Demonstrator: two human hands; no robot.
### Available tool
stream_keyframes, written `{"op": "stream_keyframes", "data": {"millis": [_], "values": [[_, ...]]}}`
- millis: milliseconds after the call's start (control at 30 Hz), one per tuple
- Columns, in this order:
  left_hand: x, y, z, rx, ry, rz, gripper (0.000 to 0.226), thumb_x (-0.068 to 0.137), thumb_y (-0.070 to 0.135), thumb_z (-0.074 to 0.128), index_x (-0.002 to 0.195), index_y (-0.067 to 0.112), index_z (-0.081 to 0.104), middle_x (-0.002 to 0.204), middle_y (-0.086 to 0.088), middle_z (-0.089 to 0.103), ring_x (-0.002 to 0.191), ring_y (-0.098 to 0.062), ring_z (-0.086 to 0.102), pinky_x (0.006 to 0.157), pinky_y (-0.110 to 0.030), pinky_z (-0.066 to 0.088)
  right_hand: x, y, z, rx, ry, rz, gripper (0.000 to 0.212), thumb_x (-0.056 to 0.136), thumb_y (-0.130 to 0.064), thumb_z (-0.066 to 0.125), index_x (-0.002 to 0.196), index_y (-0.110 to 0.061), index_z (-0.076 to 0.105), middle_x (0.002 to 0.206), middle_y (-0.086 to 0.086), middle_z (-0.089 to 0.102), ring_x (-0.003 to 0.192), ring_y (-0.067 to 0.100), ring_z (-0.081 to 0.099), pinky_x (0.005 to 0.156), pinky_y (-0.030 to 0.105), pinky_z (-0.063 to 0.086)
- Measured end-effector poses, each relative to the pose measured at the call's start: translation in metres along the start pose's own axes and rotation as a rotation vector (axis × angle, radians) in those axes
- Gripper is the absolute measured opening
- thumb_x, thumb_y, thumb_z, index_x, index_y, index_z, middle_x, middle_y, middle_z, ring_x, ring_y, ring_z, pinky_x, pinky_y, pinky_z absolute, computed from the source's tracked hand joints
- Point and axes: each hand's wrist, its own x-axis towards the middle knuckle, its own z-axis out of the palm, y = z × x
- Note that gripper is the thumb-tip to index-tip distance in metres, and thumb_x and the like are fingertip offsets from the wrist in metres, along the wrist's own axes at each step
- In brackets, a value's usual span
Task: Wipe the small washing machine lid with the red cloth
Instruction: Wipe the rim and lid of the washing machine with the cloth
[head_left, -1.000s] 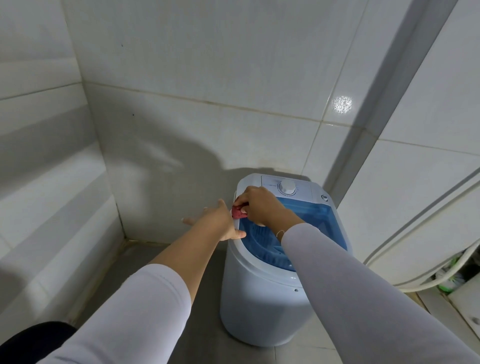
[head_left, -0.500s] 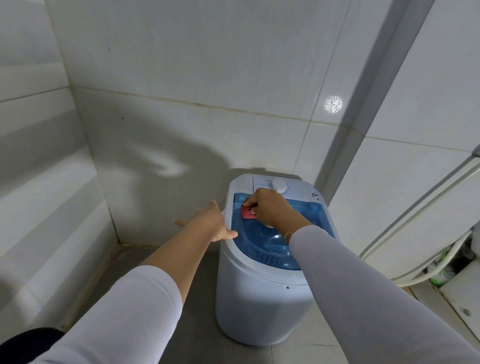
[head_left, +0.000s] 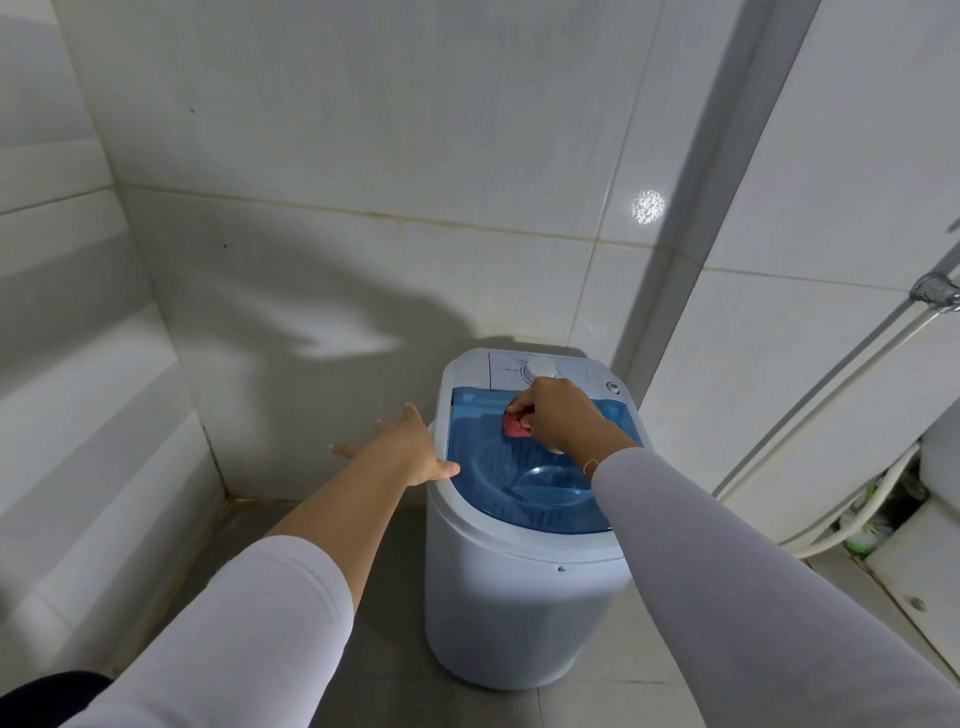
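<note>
A small white washing machine (head_left: 509, 613) stands on the floor in a tiled corner. Its see-through blue lid (head_left: 498, 478) is closed, with a white control panel and dial (head_left: 540, 370) behind it. My right hand (head_left: 558, 418) presses a bunched red cloth (head_left: 514, 426) onto the rear middle of the lid, just in front of the dial. Most of the cloth is hidden under my fingers. My left hand (head_left: 410, 452) rests flat against the machine's left rim, fingers spread, thumb on the rim's top.
White tiled walls (head_left: 363, 208) close in behind and to the left of the machine. At the right, a metal tap fitting (head_left: 935, 293) feeds white hoses (head_left: 857, 514) running down beside a white fixture (head_left: 935, 545). Grey floor (head_left: 384, 649) lies in front.
My right hand has slid the red cloth from the lid's left rear corner rightward to the middle of the rear edge. My left hand has stayed on the left rim.
</note>
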Motion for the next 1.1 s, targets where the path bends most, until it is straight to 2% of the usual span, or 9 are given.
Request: {"op": "stream_keyframes", "data": {"millis": [367, 500, 667, 867, 1100], "values": [[0.005, 0.002, 0.004, 0.028, 0.021, 0.008, 0.104, 0.083, 0.059, 0.058, 0.153, 0.018, -0.007, 0.161, -0.011, 0.014, 0.148, -0.033, 0.013, 0.113, -0.067, 0.014, -0.017, 0.035, -0.006, 0.046, 0.014, 0.103, 0.034, 0.092, -0.012, 0.050, 0.121, -0.022, 0.064, 0.127, 0.005, 0.060, 0.114, 0.026, 0.054, 0.099, 0.036, 0.046], [0.016, -0.002, 0.009, 0.007, 0.020, 0.014, 0.108, 0.081, 0.060, 0.060, 0.153, 0.018, -0.008, 0.161, -0.011, 0.016, 0.147, -0.033, 0.017, 0.114, -0.063, 0.017, -0.025, 0.046, -0.007, 0.078, 0.022, 0.137, 0.034, 0.092, -0.010, 0.051, 0.122, -0.019, 0.063, 0.129, 0.005, 0.060, 0.115, 0.025, 0.054, 0.100, 0.033, 0.043], [0.029, -0.005, 0.013, -0.017, 0.024, 0.013, 0.115, 0.075, 0.062, 0.065, 0.152, 0.018, -0.008, 0.159, -0.012, 0.023, 0.144, -0.034, 0.026, 0.114, -0.058, 0.026, -0.036, 0.057, -0.009, 0.114, 0.039, 0.198, 0.030, 0.090, -0.013, 0.053, 0.116, -0.018, 0.068, 0.123, 0.005, 0.063, 0.111, 0.027, 0.056, 0.097, 0.036, 0.047], [0.027, -0.005, 0.015, -0.013, 0.043, 0.017, 0.112, 0.077, 0.060, 0.064, 0.152, 0.017, -0.006, 0.159, -0.012, 0.023, 0.145, -0.034, 0.025, 0.114, -0.058, 0.025, -0.050, 0.074, -0.009, 0.137, 0.076, 0.286, 0.029, 0.088, -0.011, 0.053, 0.108, -0.023, 0.071, 0.118, 0.006, 0.065, 0.107, 0.028, 0.057, 0.096, 0.040, 0.049], [0.023, -0.005, 0.017, -0.035, 0.086, 0.019, 0.108, 0.079, 0.058, 0.063, 0.153, 0.016, -0.004, 0.159, -0.012, 0.023, 0.145, -0.034, 0.025, 0.114, -0.060, 0.023, -0.071, 0.097, -0.011, 0.305, 0.108, 0.437, 0.021, 0.088, -0.020, 0.059, 0.099, -0.012, 0.074, 0.105, 0.009, 0.071, 0.093, 0.025, 0.062, 0.084, 0.033, 0.051]]}}
